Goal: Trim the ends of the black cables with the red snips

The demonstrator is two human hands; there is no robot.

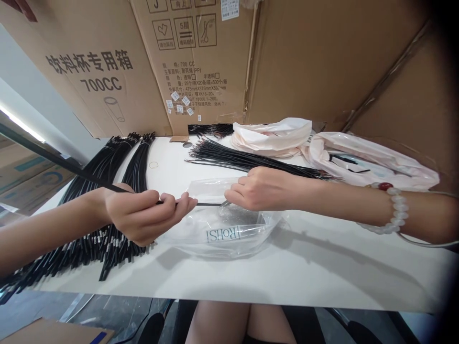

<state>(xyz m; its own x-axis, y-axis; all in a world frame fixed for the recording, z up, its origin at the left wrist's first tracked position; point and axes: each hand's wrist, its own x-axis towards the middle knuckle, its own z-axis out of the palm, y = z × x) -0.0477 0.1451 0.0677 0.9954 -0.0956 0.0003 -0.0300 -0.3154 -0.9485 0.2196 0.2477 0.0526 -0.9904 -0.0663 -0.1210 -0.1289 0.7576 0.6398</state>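
My left hand (143, 215) is closed in a pinch on a long thin black cable (53, 162) that runs up to the left past the table edge. Its near end (208, 204) reaches my right hand (258, 188), whose fingers are curled around the tip. Both hands hover over a clear plastic bag (222, 234) printed "RoHS", lying on the white table (287, 272). A bead bracelet (394, 210) circles my right wrist.
Bundles of black cables (107, 167) lie along the table's left side. A loose fan of black cables (244, 160) lies behind my hands. Pale plastic bags (358, 160) sit at the back right. Large cardboard boxes (150, 62) wall the far edge.
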